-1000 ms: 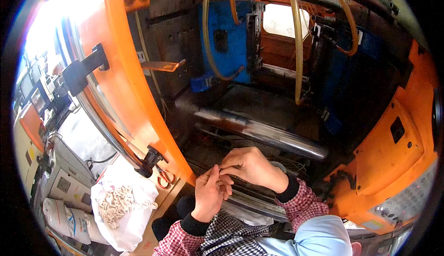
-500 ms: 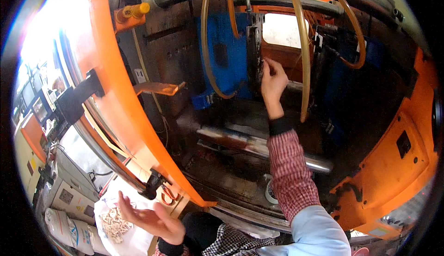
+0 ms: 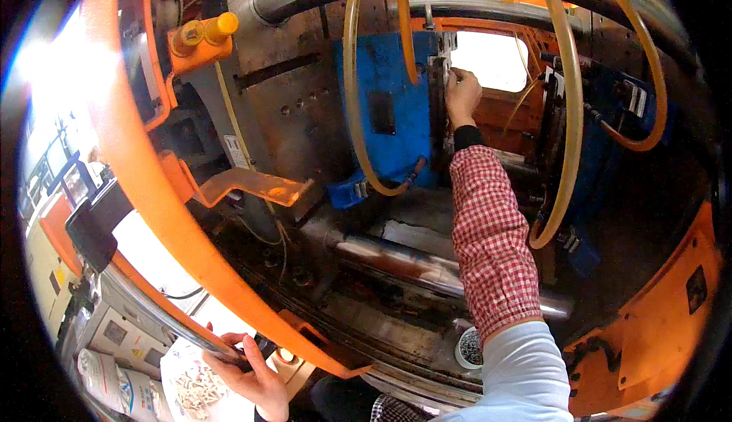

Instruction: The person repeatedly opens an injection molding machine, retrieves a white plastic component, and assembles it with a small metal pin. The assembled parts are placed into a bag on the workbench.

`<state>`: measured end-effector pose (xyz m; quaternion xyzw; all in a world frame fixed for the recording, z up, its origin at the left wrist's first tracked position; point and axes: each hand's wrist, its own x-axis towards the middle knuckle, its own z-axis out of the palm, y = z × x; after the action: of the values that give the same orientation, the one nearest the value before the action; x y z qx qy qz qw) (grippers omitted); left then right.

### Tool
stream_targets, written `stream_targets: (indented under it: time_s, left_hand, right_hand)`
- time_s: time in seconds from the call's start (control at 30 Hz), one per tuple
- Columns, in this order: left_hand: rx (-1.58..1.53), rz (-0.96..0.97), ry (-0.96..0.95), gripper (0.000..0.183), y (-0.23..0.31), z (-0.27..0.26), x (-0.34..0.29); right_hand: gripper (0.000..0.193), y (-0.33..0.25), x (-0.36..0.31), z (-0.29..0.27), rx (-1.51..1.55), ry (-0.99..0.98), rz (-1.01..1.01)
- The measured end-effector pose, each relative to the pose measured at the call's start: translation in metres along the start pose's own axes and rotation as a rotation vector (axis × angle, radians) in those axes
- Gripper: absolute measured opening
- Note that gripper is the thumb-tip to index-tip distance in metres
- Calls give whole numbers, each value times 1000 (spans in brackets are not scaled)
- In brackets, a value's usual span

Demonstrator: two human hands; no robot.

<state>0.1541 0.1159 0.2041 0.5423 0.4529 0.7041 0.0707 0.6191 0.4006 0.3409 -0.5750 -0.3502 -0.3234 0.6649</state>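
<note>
My right hand reaches deep into the machine, its fingers bent and pressed together against the dark inner face beside the blue mold block. Whatever lies between those fingertips is hidden or too small to make out. At the lower left my left hand is at the lower end of the metal handle bar on the orange door. Its thumb stands apart from the fingers, and the bar crosses over part of the hand. No firm grip shows.
Amber hoses hang in loops around my right arm. A polished steel rod crosses below it. A small white cup of dark bits stands near the machine's front edge. A white bag with pale pieces lies beside my left hand.
My right hand has gone farther in and up along the mold, its fingers more curled. The left hand has come to the door's bar. My view has shifted closer to the machine.
</note>
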Motion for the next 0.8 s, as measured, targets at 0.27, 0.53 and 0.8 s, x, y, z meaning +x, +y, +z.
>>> stream_targets:
  time_s: [0.27,0.53,0.8]
  left_hand:
    - [15,12,8,46,-1,0,2]
    - [17,13,8,47,3,1,2]
    - [19,26,10,43,1,0,0]
  right_hand:
    - [18,-21,-6,-11,-88,-78,-89]
    - [21,-11,-1,1,-84,-103,-60]
    - [44,18,-5,9,56,-243,10]
